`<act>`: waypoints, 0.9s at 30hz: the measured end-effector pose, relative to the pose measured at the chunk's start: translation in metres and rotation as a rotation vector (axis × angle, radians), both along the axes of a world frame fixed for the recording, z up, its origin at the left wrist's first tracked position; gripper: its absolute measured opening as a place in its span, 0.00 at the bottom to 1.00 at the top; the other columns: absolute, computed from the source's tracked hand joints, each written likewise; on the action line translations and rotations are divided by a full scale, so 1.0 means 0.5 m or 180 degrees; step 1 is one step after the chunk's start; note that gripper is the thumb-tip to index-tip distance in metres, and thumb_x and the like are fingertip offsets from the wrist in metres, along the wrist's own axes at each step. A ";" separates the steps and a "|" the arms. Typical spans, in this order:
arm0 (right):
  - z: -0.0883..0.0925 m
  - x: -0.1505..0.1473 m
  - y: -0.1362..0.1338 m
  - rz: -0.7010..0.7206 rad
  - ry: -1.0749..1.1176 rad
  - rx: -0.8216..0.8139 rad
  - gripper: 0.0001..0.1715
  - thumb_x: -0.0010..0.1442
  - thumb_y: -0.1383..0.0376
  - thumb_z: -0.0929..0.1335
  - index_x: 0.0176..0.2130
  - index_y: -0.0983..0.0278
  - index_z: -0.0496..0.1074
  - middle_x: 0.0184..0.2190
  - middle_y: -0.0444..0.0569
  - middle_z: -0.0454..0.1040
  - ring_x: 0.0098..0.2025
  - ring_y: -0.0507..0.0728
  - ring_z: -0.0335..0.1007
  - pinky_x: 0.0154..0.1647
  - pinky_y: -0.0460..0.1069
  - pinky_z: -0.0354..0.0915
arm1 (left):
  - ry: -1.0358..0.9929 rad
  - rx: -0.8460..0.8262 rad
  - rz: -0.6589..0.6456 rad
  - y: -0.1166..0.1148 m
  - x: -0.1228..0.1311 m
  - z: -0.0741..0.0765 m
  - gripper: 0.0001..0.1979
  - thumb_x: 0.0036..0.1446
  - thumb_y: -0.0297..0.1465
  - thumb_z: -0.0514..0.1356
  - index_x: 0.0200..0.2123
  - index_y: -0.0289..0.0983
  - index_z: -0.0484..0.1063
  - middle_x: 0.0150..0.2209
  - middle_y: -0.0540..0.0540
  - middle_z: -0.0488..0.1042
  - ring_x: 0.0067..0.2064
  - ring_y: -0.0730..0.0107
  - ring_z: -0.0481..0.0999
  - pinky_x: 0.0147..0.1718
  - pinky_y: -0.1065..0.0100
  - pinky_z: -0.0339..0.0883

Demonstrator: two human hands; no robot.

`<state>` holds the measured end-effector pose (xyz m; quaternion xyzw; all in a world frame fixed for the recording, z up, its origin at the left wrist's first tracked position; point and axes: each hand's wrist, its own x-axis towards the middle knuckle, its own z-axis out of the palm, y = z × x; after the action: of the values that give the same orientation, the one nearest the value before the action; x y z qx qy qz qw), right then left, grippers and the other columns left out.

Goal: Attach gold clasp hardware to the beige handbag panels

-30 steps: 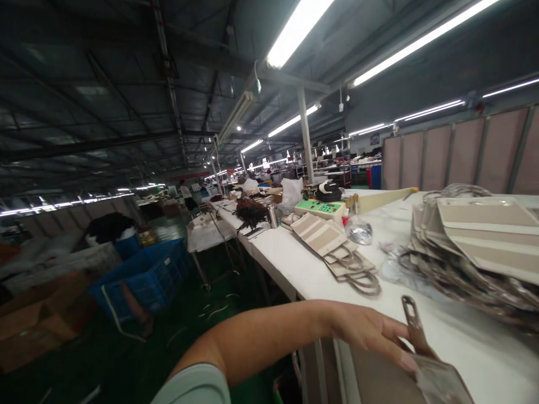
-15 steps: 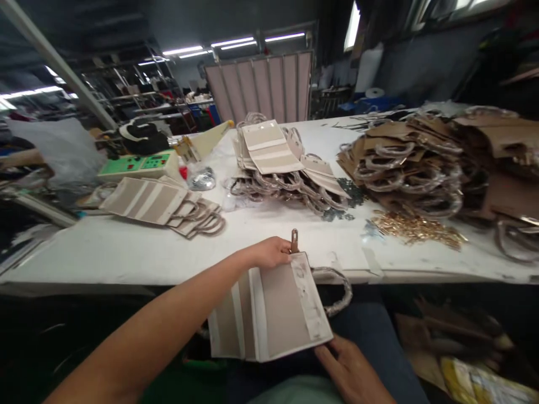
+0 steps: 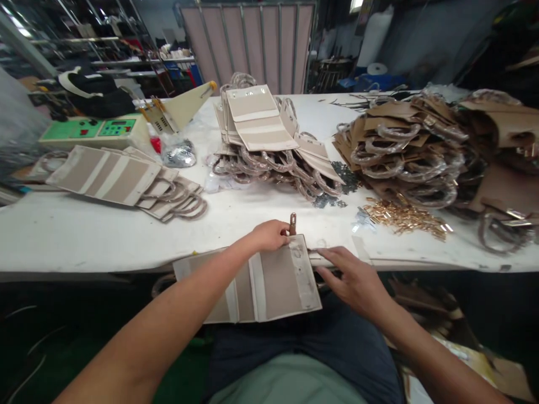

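A beige and white bag panel (image 3: 273, 283) lies over the near edge of the white table (image 3: 84, 241) and my lap. My left hand (image 3: 272, 234) is closed on its top edge, beside a small brown strap tab with a metal end (image 3: 292, 223) that sticks up there. My right hand (image 3: 353, 275) rests at the panel's right edge with its fingers stretched toward the top corner. Nothing shows in that hand.
On the table lie a fanned stack of beige bags (image 3: 122, 182) at left, a taller beige pile (image 3: 261, 132) in the middle, brown bags with wrapped handles (image 3: 425, 148) at right, and loose gold metal fittings (image 3: 404, 216). A green control box (image 3: 90, 129) stands at the back left.
The view swung from the factory hall down to the table. The panel rose from my lap to the table edge. My right hand moved from the panel's bottom corner up to its right edge.
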<state>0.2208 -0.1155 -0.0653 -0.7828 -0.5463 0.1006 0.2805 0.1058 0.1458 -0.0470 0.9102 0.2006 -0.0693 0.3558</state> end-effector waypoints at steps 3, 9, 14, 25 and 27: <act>0.004 -0.001 0.070 0.0180 -0.0487 -0.0507 0.22 0.73 0.59 0.65 0.63 0.56 0.73 0.55 0.51 0.76 0.43 0.59 0.79 0.42 0.51 0.73 | -0.0115 0.0362 0.0391 -0.017 -0.016 -0.003 0.13 0.55 0.31 0.67 0.45 0.40 0.83 0.38 0.46 0.81 0.40 0.60 0.76 0.41 0.64 0.65; -0.004 -0.019 0.097 0.0211 -0.1068 -0.0958 0.23 0.75 0.57 0.63 0.66 0.55 0.71 0.55 0.52 0.74 0.40 0.58 0.78 0.33 0.50 0.68 | -0.1140 0.1480 0.0712 -0.115 -0.091 -0.059 0.10 0.70 0.33 0.60 0.45 0.38 0.80 0.43 0.42 0.80 0.50 0.54 0.74 0.53 0.52 0.67; -0.006 -0.024 0.095 0.0270 -0.1164 -0.1001 0.24 0.77 0.57 0.62 0.68 0.54 0.68 0.55 0.51 0.74 0.41 0.57 0.78 0.30 0.49 0.65 | -0.1578 0.1689 0.0384 -0.175 -0.132 -0.105 0.21 0.70 0.30 0.57 0.63 0.30 0.71 0.58 0.35 0.75 0.61 0.50 0.69 0.67 0.44 0.62; -0.010 -0.004 0.106 0.0337 -0.0933 -0.1135 0.26 0.77 0.58 0.62 0.70 0.53 0.66 0.56 0.51 0.74 0.42 0.58 0.77 0.33 0.49 0.66 | -0.1460 0.1424 0.0042 -0.143 -0.155 -0.115 0.23 0.72 0.32 0.55 0.67 0.32 0.68 0.69 0.36 0.69 0.70 0.54 0.66 0.71 0.46 0.61; -0.008 -0.003 0.109 0.0346 -0.0922 -0.1181 0.26 0.77 0.58 0.62 0.70 0.53 0.65 0.56 0.52 0.74 0.42 0.58 0.77 0.33 0.49 0.67 | -0.1346 0.1461 0.0054 -0.146 -0.151 -0.111 0.25 0.72 0.32 0.55 0.68 0.31 0.67 0.70 0.35 0.68 0.70 0.53 0.66 0.71 0.46 0.61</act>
<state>0.2195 -0.0609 -0.0695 -0.7967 -0.5943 0.1008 0.0449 0.0302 0.0728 -0.1025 0.9592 0.1401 0.1716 0.1755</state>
